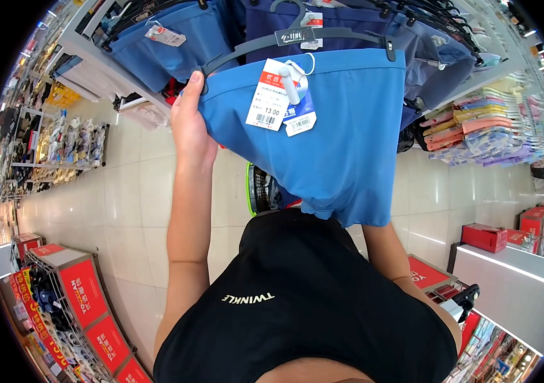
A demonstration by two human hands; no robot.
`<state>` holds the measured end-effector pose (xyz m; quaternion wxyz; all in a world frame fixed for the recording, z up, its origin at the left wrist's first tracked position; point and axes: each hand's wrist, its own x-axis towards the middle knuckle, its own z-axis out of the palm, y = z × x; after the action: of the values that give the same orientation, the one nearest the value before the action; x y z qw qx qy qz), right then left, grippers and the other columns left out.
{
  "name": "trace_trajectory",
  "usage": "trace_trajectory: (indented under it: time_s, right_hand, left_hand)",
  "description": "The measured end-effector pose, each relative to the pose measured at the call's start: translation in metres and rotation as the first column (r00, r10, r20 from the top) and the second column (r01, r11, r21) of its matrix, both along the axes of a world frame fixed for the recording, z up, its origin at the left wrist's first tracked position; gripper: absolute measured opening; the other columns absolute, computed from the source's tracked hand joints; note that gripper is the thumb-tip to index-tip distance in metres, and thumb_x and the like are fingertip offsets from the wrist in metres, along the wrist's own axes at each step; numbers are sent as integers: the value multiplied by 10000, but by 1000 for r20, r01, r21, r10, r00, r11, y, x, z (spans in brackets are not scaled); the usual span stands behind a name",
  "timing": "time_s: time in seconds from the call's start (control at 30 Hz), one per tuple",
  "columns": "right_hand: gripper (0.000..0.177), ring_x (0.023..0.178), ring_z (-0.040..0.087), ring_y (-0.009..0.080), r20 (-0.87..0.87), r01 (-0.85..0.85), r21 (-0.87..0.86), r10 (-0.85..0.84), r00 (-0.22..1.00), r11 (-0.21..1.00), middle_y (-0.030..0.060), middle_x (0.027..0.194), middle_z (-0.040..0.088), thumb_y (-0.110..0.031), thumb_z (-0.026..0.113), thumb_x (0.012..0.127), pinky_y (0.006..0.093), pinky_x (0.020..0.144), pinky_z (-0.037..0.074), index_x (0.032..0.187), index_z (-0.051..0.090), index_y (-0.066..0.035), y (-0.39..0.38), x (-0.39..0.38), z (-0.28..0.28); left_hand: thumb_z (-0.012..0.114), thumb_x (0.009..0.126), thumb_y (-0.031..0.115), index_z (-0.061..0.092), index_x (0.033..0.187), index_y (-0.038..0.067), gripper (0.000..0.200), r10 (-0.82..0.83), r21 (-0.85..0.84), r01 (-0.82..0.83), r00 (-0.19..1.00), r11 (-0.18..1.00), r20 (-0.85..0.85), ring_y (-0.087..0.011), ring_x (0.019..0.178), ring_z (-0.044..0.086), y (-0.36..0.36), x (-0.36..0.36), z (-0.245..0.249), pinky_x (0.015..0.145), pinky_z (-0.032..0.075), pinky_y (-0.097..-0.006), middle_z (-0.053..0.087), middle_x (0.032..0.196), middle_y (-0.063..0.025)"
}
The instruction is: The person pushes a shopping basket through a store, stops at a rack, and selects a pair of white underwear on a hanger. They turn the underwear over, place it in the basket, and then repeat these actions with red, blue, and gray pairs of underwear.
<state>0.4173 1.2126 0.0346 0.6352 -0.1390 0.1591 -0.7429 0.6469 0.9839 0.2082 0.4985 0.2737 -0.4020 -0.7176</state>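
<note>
A pair of blue shorts hangs in front of me from a dark grey hanger, clipped at both ends of the waistband. My left hand grips the shorts at their left edge, thumb up beside the hanger's left clip. A white and red price tag reading 13.00 and a blue and white label dangle from the waistband. My right forearm reaches up behind the garment. The cloth hides my right hand, so its fingers do not show.
Beyond the shorts is a rack with more blue shorts and dark ones. Folded pastel clothes are stacked at right. A black basket with a green rim shows below the shorts. Shelving with red panels stands at lower left.
</note>
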Motion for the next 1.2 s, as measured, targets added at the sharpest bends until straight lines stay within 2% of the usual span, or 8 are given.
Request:
trace_trajectory:
  time_s: [0.57,0.63,0.77,0.97,1.03,1.2]
  right_hand:
    - [584,1266,470,303,6,-19,18,19,1000,1000,112,1429,418,-462,360,1002,458,1067,360,1425,334,-58,-6,3,-4]
    - [584,1265,471,303,5,-21,20,21,1000,1000,112,1428,419,-462,360,1002,458,1067,361,1424,335,-59,-5,2,-4]
    - [583,1265,472,302,4,-28,28,28,1000,999,112,1428,420,-462,362,1002,457,1066,362,1423,339,-59,-4,3,-5]
    - [582,1263,474,301,3,-34,28,34,999,999,112,1426,423,-462,363,1002,456,1065,363,1421,344,-59,-1,1,-5]
    - [581,1263,474,300,0,-32,20,32,999,999,112,1426,424,-462,364,1002,455,1064,364,1421,345,-59,0,-2,-3]
    - [580,1261,476,299,3,-39,-2,39,999,999,113,1425,426,-462,366,1001,454,1063,365,1420,349,-60,2,-4,-2]
  left_hand:
    - [525,968,256,589,1088,-44,330,0,27,0,1000,1000,1,-199,923,645,-7,1,-11,833,515,-315,652,1047,-131]
    - [577,943,259,641,1002,-6,278,28,44,-27,999,999,-21,-154,852,649,-6,0,-11,789,518,-281,678,960,-92]
    - [579,942,265,642,997,-2,280,18,52,-17,999,999,-26,-157,852,651,-7,2,-14,791,519,-286,678,953,-92]
    - [580,942,274,620,1035,-2,294,27,97,-20,997,995,-73,-169,865,650,-8,3,-15,797,520,-296,669,981,-100]
    - [520,972,280,590,1114,0,322,27,97,-21,998,995,-63,-193,955,638,-4,5,-9,859,504,-316,648,1082,-107]
    - [518,974,286,598,1104,-1,325,-34,30,38,994,999,-102,-187,949,638,10,8,7,857,504,-314,654,1066,-105]
